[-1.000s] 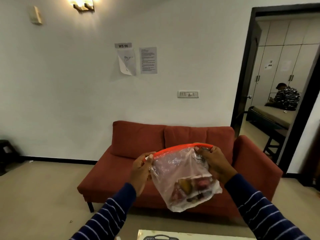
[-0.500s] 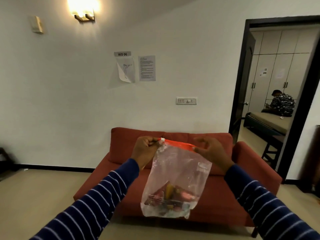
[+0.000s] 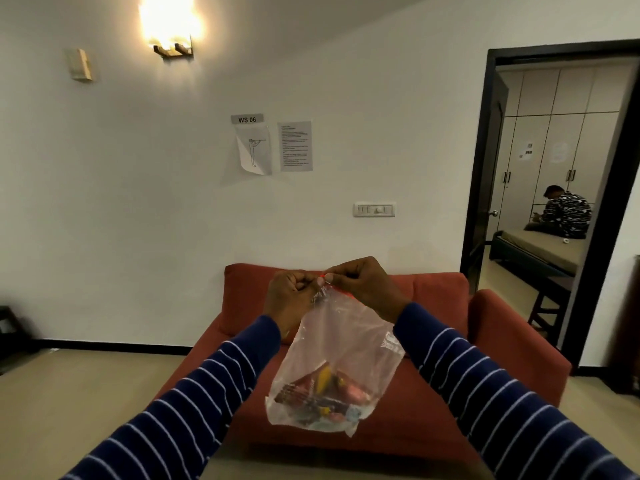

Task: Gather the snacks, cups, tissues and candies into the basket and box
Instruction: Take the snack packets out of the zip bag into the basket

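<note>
A clear plastic zip bag [image 3: 337, 344] with a red closure strip hangs in front of me, held up in the air. Several wrapped candies [image 3: 323, 393] lie bunched at its bottom. My left hand [image 3: 290, 299] and my right hand [image 3: 363, 285] pinch the bag's top edge close together, fingertips almost touching. The red strip is mostly hidden under my fingers. The basket and the box are out of view.
A red sofa [image 3: 502, 327] stands against the white wall straight ahead. At the right an open doorway [image 3: 485, 168] leads to another room where a person [image 3: 568, 211] sits on a bed. A wall lamp [image 3: 171, 26] glows at the upper left.
My hands have slid together along the bag's top, from its two ends to nearly touching. The bag now hangs straight down. The view has tilted up, and the table edge has left the frame.
</note>
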